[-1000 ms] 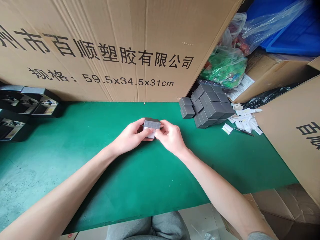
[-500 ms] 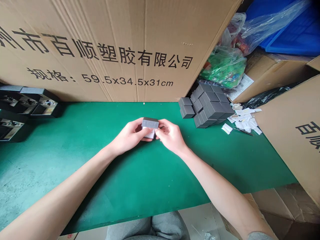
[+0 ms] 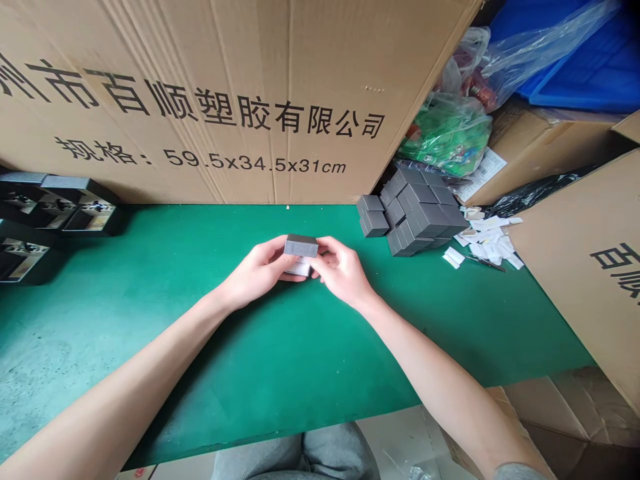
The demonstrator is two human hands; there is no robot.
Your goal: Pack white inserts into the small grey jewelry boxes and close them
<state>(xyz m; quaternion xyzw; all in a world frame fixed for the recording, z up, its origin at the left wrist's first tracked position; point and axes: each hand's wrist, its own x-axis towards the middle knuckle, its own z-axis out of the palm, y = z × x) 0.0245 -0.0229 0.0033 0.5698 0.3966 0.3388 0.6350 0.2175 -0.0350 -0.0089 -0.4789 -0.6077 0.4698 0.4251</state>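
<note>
A small dark grey box [image 3: 301, 247] sits between the person's hands, above the middle of the green tabletop [image 3: 280, 360], with a white piece [image 3: 300, 268] showing just below its front edge. The left hand [image 3: 257, 268] clasps the box from its left side, thumb across the front by the white piece, fingers curled behind and beneath. The right hand [image 3: 345, 272] is closed on the opposite end, thumb laid to the front at the lower right corner, index finger bent behind. Both forearms reach forward and inward from the lower corners, wrists nearly straight; a grey sleeve [image 3: 520, 472] edges in at the right elbow.

To the right of the hands stands a stack of dark grey boxes [image 3: 423, 210], beside scattered white pieces [image 3: 493, 243]. Open black boxes [image 3: 90, 210] stand at the far left.

Behind, a large carton [image 3: 225, 53] bears black print: "州市百顺塑胶有限公司", its first character cut by the picture's edge, and beneath it "规格: 59.5x34.5x31cm". A carton at the right [image 3: 560, 233] shows "百" and part of another character. The white label [image 3: 484, 175] on a carton further back is too small to read.
</note>
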